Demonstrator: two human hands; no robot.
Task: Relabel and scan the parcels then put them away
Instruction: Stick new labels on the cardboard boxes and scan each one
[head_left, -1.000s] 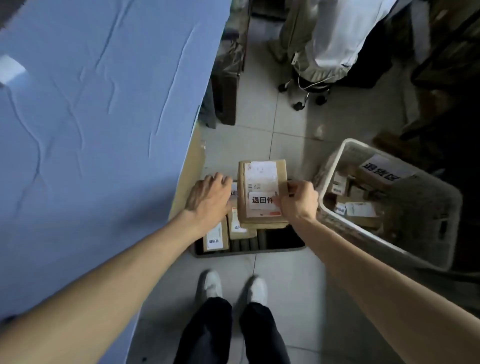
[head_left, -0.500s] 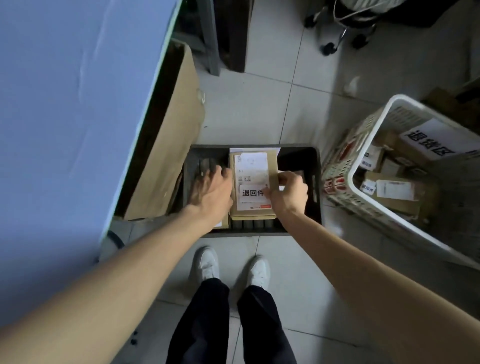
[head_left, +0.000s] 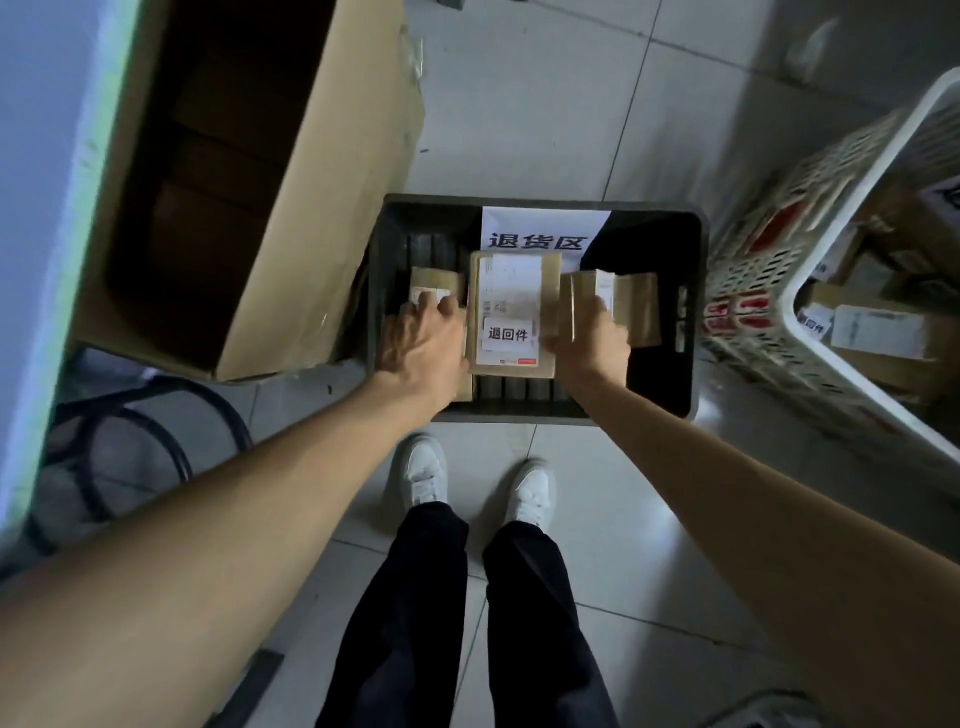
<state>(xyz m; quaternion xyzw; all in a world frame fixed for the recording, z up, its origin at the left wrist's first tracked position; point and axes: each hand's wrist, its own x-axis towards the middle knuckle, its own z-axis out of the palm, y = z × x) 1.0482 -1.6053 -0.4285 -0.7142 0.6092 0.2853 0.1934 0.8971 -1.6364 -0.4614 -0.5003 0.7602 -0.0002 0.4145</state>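
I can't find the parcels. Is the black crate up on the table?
No, the black crate sits on the tiled floor by the white shoes.

white basket (head_left: 753, 270) cut by right edge | right hand (head_left: 589, 345) grip blurred, perhaps on side parcel (head_left: 639, 306) | label (head_left: 511, 291) print unreadable

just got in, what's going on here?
A person stands over a dark crate on the floor, both hands inside. A labelled parcel lies flat in the middle. The left hand rests on a small parcel beside it; the right hand is at its other edge, fingers against upright parcels there. Whether either hand grips is unclear. A white basket with more parcels sits to the right.
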